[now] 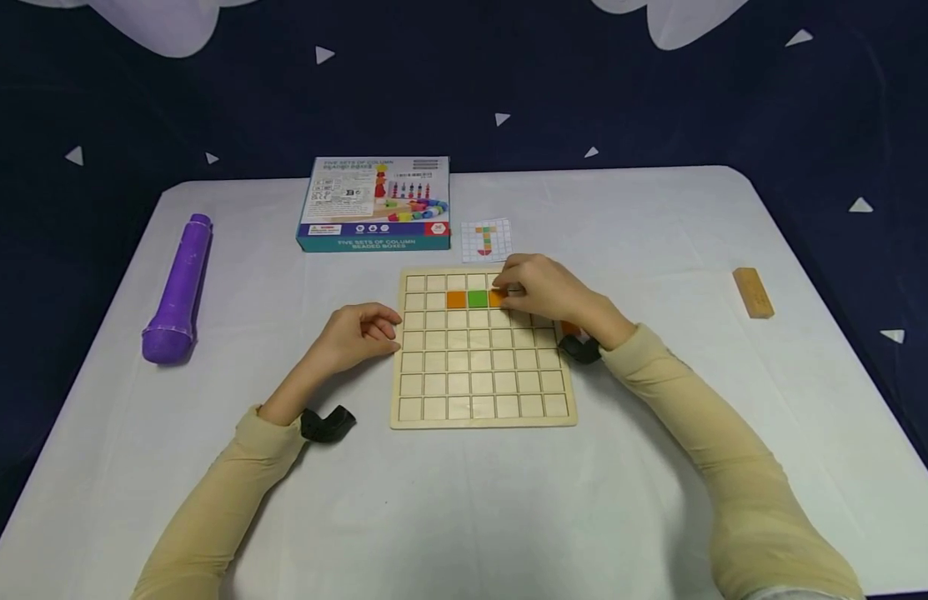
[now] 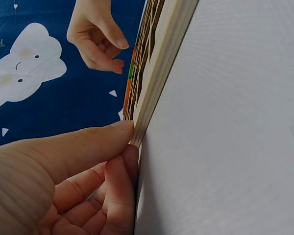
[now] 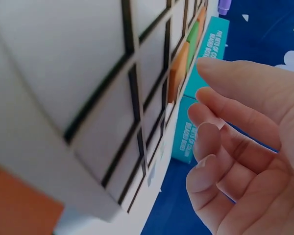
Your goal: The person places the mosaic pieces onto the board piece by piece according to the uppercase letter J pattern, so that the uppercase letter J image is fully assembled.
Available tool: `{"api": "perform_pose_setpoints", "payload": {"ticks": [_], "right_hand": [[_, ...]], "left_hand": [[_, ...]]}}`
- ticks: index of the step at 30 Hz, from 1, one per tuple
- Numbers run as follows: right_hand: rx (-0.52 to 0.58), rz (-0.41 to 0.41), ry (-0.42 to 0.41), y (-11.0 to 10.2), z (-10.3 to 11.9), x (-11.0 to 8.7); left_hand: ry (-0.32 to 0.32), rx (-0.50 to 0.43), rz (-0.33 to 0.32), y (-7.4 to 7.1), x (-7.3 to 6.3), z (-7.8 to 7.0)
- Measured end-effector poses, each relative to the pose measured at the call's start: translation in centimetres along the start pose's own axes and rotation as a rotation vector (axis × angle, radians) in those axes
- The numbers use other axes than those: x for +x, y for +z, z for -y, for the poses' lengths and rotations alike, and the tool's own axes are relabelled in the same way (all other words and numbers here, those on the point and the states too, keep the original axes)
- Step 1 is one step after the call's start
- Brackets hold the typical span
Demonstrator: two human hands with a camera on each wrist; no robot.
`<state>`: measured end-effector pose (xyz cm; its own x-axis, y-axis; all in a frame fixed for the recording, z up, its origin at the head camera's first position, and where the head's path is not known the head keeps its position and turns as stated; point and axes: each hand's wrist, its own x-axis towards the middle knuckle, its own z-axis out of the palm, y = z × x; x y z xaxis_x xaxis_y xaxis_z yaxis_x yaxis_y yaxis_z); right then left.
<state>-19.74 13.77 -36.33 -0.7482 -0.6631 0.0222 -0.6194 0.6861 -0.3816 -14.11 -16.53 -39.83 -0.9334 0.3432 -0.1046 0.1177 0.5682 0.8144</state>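
A square wooden grid board [image 1: 469, 423] lies on the table. One row near its far side carries an orange tile [image 1: 456, 299], a green tile [image 1: 478, 298] and a second orange tile [image 1: 497, 297]. My right hand [image 1: 546, 287] is over that second orange tile and partly covers it. In the right wrist view its thumb and fingers are loosely bent, with a gap and nothing held between them. At the board's left edge my left hand [image 1: 353, 333] touches the rim with thumb and index fingertips, its other fingers relaxed.
Behind the board lie a bead-set box [image 1: 373, 204] and a small pattern card [image 1: 487, 240]. More orange [image 1: 571, 328] shows beside the board under the right wrist. A purple microphone-shaped object [image 1: 180, 292] lies left; a wooden block [image 1: 753, 292] lies right.
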Motion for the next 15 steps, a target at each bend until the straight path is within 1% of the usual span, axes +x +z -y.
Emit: {"api": "perform_pose_setpoints", "payload": {"ticks": [7, 15], "right_hand": [[0.020, -0.057, 0.015, -0.9, -0.2, -1.3], [-0.007, -0.104, 0.030, -1.7, -0.8, -3.0]], "left_hand": [[0.000, 0.011, 0.001, 0.0, 0.0, -0.1], [-0.004, 0.016, 0.002, -0.1, 0.0, -0.1]]}}
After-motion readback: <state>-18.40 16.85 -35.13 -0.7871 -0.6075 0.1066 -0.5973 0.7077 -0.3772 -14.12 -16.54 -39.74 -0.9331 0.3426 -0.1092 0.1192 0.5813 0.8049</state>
